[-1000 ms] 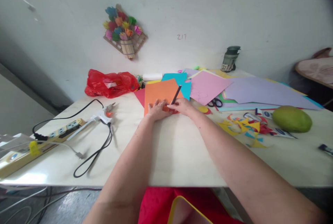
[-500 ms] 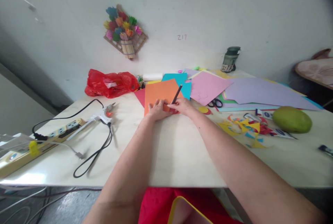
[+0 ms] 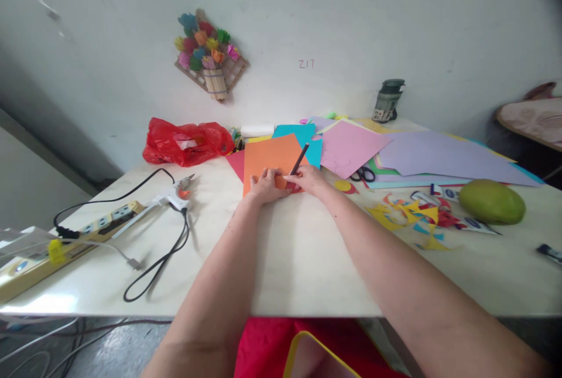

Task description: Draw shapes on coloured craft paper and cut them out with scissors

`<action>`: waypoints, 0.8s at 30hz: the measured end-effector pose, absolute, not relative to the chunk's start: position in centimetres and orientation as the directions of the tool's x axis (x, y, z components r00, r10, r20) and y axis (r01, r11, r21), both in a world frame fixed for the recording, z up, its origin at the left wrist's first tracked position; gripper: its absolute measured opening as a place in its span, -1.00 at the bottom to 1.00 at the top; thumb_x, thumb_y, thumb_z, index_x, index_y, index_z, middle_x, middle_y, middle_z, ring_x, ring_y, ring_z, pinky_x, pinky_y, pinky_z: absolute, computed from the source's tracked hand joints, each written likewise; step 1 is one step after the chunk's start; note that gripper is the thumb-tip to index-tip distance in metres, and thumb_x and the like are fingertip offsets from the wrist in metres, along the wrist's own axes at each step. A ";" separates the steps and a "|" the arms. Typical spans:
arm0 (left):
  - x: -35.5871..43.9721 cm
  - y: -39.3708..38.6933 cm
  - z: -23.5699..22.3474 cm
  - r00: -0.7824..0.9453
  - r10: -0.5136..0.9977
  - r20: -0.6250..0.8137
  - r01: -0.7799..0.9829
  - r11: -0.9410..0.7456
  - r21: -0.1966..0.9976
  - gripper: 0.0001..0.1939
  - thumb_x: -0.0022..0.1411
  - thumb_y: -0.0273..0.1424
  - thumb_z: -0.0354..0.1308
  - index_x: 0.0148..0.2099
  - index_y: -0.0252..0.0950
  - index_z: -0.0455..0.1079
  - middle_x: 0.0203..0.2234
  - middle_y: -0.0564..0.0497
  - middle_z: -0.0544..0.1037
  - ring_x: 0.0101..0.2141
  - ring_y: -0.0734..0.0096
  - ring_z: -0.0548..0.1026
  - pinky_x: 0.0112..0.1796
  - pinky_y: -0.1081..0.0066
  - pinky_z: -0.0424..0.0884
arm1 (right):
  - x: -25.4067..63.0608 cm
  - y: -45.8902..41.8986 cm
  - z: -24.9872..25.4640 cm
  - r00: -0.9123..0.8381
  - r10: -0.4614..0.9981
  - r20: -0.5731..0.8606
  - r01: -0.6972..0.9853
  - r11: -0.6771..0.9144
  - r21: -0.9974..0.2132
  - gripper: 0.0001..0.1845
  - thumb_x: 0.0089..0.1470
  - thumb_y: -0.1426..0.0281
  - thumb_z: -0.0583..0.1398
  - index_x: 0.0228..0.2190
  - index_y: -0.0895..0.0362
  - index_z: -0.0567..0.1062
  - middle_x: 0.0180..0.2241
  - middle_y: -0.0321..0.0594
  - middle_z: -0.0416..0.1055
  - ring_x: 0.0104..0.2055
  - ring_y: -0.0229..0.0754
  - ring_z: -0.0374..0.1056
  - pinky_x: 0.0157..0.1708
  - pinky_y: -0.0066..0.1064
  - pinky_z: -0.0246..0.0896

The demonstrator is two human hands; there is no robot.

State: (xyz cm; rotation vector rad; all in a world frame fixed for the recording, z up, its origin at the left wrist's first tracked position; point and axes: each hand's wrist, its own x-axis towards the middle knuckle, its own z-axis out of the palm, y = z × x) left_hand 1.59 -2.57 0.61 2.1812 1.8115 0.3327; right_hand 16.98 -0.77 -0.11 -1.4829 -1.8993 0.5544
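In the head view, your left hand [image 3: 267,186] rests with fingers spread on the orange sheet [image 3: 268,155], which lies on the desk [image 3: 307,261] in front of you. Your right hand [image 3: 309,180], just beside it, grips a dark pen [image 3: 300,159], its upper end tilted right; you cannot tell if the tip touches paper. Scissors [image 3: 363,174] lie to the right, near the pink sheet [image 3: 351,147].

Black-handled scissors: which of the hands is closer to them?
Right. The right hand is left of the scissors; the left hand is farther left, on the orange paper.
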 end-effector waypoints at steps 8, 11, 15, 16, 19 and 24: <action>1.6 -2.4 0.3 0.176 0.984 0.001 0.911 -0.163 0.378 -0.23 -0.09 0.14 0.03 0.11 -0.11 0.02 0.10 -0.06 0.21 0.14 0.23 0.14 0.13 0.17 -0.19 | 17.0 -0.5 -0.4 -0.122 0.965 0.231 0.672 0.252 -0.696 -0.73 -0.09 0.18 0.23 -0.46 0.12 0.56 -0.51 -0.19 0.50 -0.45 -0.20 0.41 -0.49 -0.49 0.22; 1.6 -2.4 0.3 0.173 0.985 -0.004 0.914 -0.159 0.374 -0.23 -0.08 0.15 0.01 0.11 -0.11 0.02 0.11 -0.05 0.20 0.14 0.23 0.14 0.13 0.18 -0.19 | 17.1 -0.3 -0.6 -0.116 0.963 0.242 0.658 0.257 -0.708 -0.73 -0.09 0.18 0.24 -0.47 0.13 0.56 -0.54 -0.20 0.49 -0.48 -0.21 0.41 -0.50 -0.49 0.22; 1.6 -2.5 0.4 0.177 0.984 -0.007 0.910 -0.161 0.381 -0.26 -0.08 0.12 0.03 0.10 -0.11 0.03 0.11 -0.05 0.20 0.16 0.21 0.11 0.13 0.18 -0.17 | 17.1 -0.1 -0.8 -0.115 0.967 0.226 0.640 0.246 -0.728 -0.71 -0.09 0.16 0.23 -0.44 0.13 0.56 -0.59 -0.23 0.47 -0.51 -0.22 0.40 -0.51 -0.49 0.22; 1.5 -2.6 0.5 0.179 0.984 -0.006 0.909 -0.163 0.383 -0.26 -0.07 0.11 0.03 0.10 -0.11 0.03 0.11 -0.05 0.21 0.16 0.20 0.10 0.13 0.18 -0.17 | 17.1 -0.1 -0.8 -0.112 0.968 0.222 0.642 0.242 -0.727 -0.71 -0.09 0.15 0.23 -0.44 0.13 0.56 -0.60 -0.23 0.47 -0.51 -0.22 0.40 -0.51 -0.48 0.21; 1.5 -2.6 0.5 0.183 0.983 0.000 0.904 -0.168 0.394 -0.25 -0.08 0.12 0.03 0.09 -0.12 0.02 0.10 -0.05 0.22 0.16 0.21 0.11 0.13 0.16 -0.16 | 17.1 0.1 -0.9 -0.099 0.967 0.236 0.663 0.241 -0.709 -0.70 -0.10 0.14 0.23 -0.46 0.12 0.56 -0.60 -0.23 0.46 -0.50 -0.20 0.40 -0.53 -0.48 0.20; 1.5 -2.4 0.4 0.182 0.983 0.008 0.901 -0.170 0.399 -0.26 -0.09 0.13 0.04 0.08 -0.11 0.04 0.08 -0.04 0.24 0.14 0.21 0.14 0.13 0.14 -0.15 | 17.1 0.1 -0.9 -0.088 0.960 0.267 0.678 0.254 -0.690 -0.71 -0.11 0.14 0.24 -0.47 0.12 0.56 -0.58 -0.22 0.46 -0.48 -0.20 0.40 -0.53 -0.49 0.19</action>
